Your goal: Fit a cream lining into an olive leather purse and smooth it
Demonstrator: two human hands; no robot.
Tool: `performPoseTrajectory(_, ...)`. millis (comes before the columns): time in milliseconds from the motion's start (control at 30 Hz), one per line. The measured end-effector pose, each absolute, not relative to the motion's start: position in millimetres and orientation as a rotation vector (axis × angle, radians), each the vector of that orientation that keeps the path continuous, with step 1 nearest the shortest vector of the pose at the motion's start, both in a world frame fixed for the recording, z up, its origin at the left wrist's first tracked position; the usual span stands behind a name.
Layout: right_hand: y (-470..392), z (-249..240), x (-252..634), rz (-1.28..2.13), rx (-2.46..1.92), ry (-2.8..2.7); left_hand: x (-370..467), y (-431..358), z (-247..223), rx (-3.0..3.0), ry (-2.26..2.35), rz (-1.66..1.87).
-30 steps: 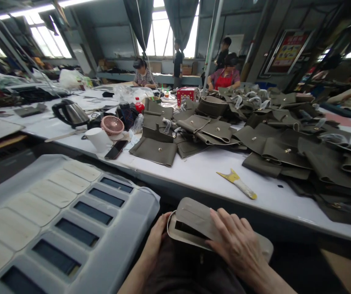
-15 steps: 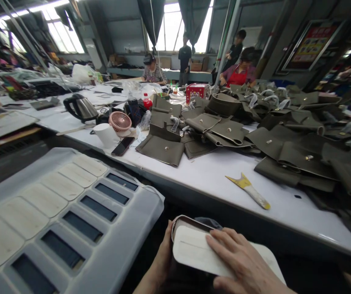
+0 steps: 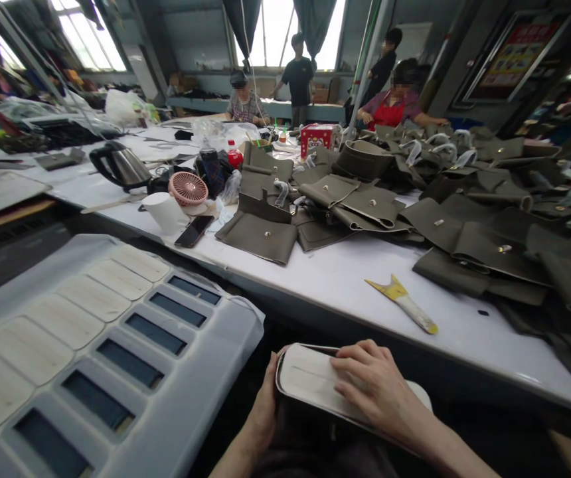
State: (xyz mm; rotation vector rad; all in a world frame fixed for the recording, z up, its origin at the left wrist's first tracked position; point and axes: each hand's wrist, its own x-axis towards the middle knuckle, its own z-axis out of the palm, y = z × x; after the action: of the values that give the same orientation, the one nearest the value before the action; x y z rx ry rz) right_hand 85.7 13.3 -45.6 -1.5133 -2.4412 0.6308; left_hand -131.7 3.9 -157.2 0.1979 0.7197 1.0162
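Workshop table (image 3: 345,279) mid-frame | left hand (image 3: 264,408) clasps pale leather panel (image 3: 310,378) edge, bottom centre | right hand (image 3: 378,392) flat on top, fingers curled

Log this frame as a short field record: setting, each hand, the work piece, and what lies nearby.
setting: workshop, long white table
left hand: holds the left end of the pale panel
right hand: lies flat on top of the panel
panel: below the table edge, dark rim showing
on table: yellow scraper, olive flaps, phone, pink fan, kettle
left of hands: grey tray with slots
background: four people at the far end
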Motion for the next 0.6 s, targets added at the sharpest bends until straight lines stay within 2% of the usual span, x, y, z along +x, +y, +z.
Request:
performPoseTrajectory(200,14.8,-53.1,66.1,0.534,-1.456,-2.460,-131.7,3.0,-155.2,0.186,0.732,1.022)
performPoseTrajectory(400,12.0,-69.5,58.8,0.581,-1.275,-2.403,-130.0,3.5,-141.9,0.186,0.670,1.030)
performPoseTrajectory(600,21.9,-75.8,39.1,0.527,-1.351,-2.399,-131.3,5.9,-155.8,0.232,0.728,1.109)
